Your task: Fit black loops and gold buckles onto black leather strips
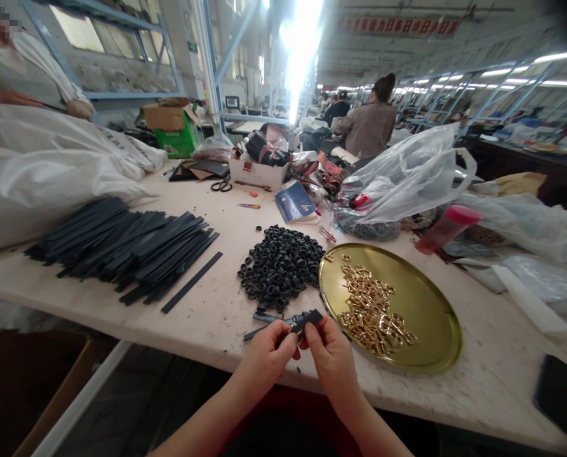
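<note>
Open lane between the loose strip [192,282] and black loop pile [283,266]; gold tray [428,311] a barrier rightward

Bare left hand [270,352], bare right hand [333,355], uncovered forearms [216,406], shadowed dark red garment [293,400] between them

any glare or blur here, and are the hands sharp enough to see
Head view: glare from the bright light whites out top centre; head view: the distant banner looks soft; head view: left hand and right hand on the dark strip look fairly sharp, fine detail between them unclear.
</note>
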Motion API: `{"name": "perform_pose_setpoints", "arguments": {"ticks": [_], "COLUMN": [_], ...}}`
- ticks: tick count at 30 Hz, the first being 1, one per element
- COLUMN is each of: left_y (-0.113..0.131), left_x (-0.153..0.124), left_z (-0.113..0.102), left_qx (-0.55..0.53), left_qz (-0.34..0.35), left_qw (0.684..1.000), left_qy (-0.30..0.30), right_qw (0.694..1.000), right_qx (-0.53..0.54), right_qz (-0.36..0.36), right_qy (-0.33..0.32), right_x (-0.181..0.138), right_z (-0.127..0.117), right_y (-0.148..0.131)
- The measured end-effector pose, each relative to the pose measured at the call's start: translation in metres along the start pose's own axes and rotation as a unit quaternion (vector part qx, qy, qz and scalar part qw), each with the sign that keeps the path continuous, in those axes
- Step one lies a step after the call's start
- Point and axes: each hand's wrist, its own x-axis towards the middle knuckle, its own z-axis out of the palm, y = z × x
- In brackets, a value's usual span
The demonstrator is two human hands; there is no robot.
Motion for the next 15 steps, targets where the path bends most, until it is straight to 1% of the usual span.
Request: {"name": "perform_pose_setpoints", "arguments": {"ticks": [4,6,7,9,11,12,13,15], "left_y": [-0.002,-0.001,0.0,0.001,0.001,0.0,-0.001,-0.005], "left_x": [0.001,0.0,0.0,-0.003,-0.007,-0.009,-0.01,-0.01], "left_z": [0.0,0.001,0.002,0.004,0.004,0.004,0.003,-0.001], "left_qx": [0.03,0.047,0.056,0.07,0.085,0.094,0.102,0.113], "left_qz": [0.018,0.023,0.025,0.03,0.037,0.041,0.043,0.041], "left_qw": [0.999,0.998,0.998,0.996,0.994,0.994,0.993,0.993], "left_qy": [0.013,0.02,0.024,0.038,0.05,0.048,0.04,0.014], "right_qw": [0.993,0.991,0.994,0.999,0.993,0.991,0.992,0.994], "right_qx": [0.089,0.096,0.075,-0.001,-0.073,-0.09,-0.09,-0.057], "right_qz": [0.056,0.061,0.045,-0.022,-0.084,-0.091,-0.078,-0.019], "right_qy": [-0.058,-0.073,-0.07,-0.048,-0.027,-0.028,-0.04,-0.092], "right_x": [0.004,0.004,0.003,0.0,-0.004,-0.005,-0.006,-0.005], "right_z": [-0.002,-0.003,-0.004,-0.005,-0.006,-0.007,-0.008,-0.011], "right_y": [-0.001,-0.001,-0.001,0.001,0.003,0.005,0.006,0.007]}}
